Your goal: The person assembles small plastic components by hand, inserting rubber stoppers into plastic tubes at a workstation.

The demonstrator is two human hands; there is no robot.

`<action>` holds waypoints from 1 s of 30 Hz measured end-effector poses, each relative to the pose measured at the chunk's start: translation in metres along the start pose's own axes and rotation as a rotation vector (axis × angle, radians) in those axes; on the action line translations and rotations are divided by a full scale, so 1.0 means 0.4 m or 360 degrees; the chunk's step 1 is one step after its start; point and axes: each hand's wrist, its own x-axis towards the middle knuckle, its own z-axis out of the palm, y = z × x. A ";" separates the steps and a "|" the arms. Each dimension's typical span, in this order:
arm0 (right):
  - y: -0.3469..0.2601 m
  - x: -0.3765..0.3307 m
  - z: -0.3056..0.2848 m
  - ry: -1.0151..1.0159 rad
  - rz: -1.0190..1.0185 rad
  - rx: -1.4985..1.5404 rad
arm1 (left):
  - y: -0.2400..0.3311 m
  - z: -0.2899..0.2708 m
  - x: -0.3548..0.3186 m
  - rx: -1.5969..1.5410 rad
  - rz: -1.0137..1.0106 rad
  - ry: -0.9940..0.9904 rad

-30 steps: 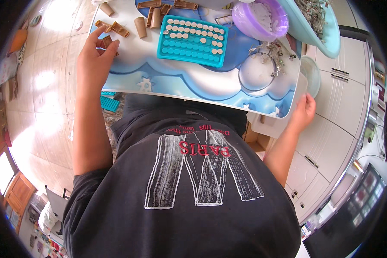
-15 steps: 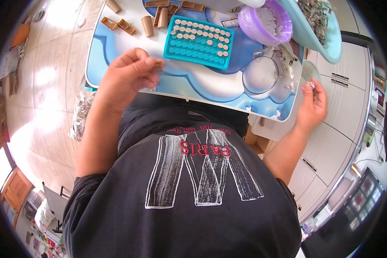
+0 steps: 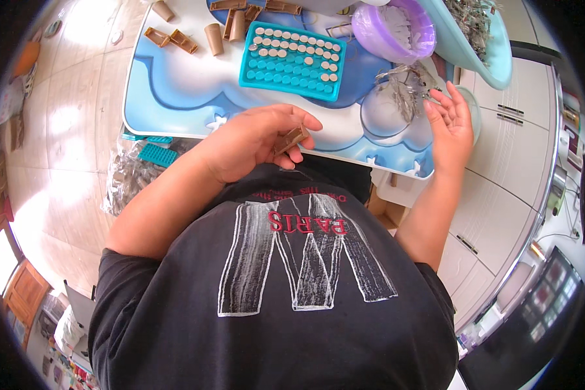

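Note:
Over the near edge of the table, my left hand (image 3: 252,139) is closed round a brown trough-shaped plastic piece (image 3: 291,139), its hollow side showing. At the table's right edge my right hand (image 3: 454,133) is raised, fingers stretched and apart, with nothing visible in it. Its fingertips are nearest a loose bundle of thin wires with small metal parts (image 3: 406,91). Beyond the hands a teal tray (image 3: 246,79) holds rows of round white discs, with several bare teal spots. Brown troughs (image 3: 183,41) and brown tapered tubes (image 3: 214,39) lie left of the tray.
A lined purple bowl (image 3: 428,40) with white contents stands at the back right. Beside it, a light-blue basin (image 3: 498,73) holds a tangle of wiry parts. Left of the table hangs a clear bag of brown pieces (image 3: 120,183), with a small teal tray (image 3: 157,155) on top.
My left hand has come right and nearer my body, and the brown trough now shows in it. My right hand has risen leftward toward the wires and spread its fingers; the small thing it pinched is gone.

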 end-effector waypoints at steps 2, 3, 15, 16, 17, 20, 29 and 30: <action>0.014 -0.001 -0.002 -0.0022 -0.0034 0.0042 | -0.007 0.014 0.026 0.0321 0.0061 0.0039; 0.023 -0.003 -0.005 0.0004 -0.0052 0.0047 | -0.009 0.025 0.038 0.0640 0.0123 0.0083; 0.049 -0.018 0.040 -0.0117 -0.0107 -0.0814 | -0.019 0.161 0.232 0.2680 0.1052 0.0467; 0.059 -0.015 0.043 -0.0131 -0.0135 -0.0839 | -0.024 0.163 0.244 0.2895 0.0882 0.0488; 0.067 -0.014 0.046 -0.0147 -0.0160 -0.0862 | -0.025 0.166 0.247 0.2897 0.0880 0.0487; 0.088 -0.001 0.020 0.0055 -0.0132 -0.0589 | -0.033 0.169 0.248 0.3074 0.0767 0.0408; 0.083 -0.014 0.032 -0.0114 -0.0429 -0.0959 | -0.056 0.179 0.246 0.3176 0.0908 0.0345; 0.085 -0.010 0.023 -0.0114 -0.0430 -0.0958 | -0.059 0.181 0.244 0.3182 0.0899 0.0321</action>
